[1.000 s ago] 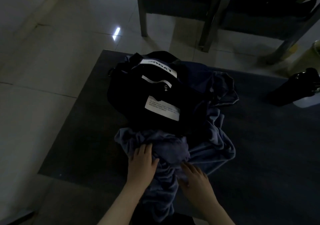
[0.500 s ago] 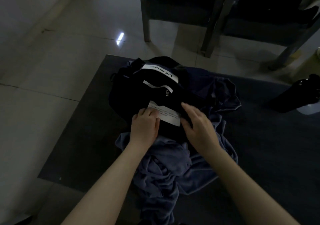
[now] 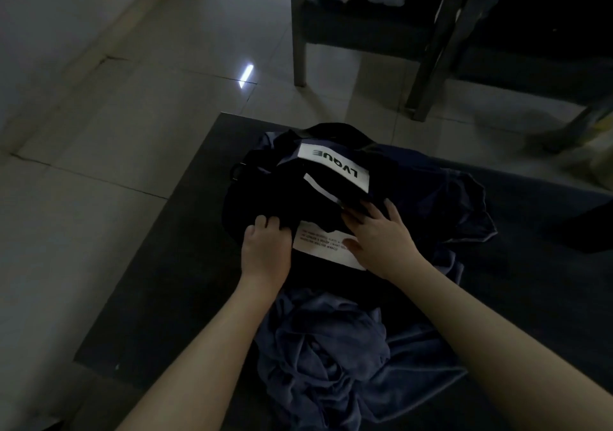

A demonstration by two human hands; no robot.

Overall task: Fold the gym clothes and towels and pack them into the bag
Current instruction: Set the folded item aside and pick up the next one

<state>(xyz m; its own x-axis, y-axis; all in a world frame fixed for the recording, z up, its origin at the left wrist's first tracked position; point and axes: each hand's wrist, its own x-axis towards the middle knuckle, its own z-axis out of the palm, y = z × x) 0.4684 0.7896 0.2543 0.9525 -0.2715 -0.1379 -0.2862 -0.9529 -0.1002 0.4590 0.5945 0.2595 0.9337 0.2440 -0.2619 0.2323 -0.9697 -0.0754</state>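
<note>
Both your hands have slid farther up the black bag [image 3: 275,195], left hand [image 3: 265,254] with fingers curled into its fabric, right hand [image 3: 381,241] with fingers spread almost straight over its white label [image 3: 318,248], the bag sitting among crumpled blue towel [image 3: 331,347] on the dark mat [image 3: 149,281].

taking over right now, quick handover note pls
Left hand grips a fold of the black bag; right hand rests on the bag, fingers spread, beside its white label.
The blue towel lies crumpled on the mat in front of the bag; a blue garment sprawls to its right.
Done: nothing folded or packed that shows.
Left: open the bag, fold both, pack.
</note>
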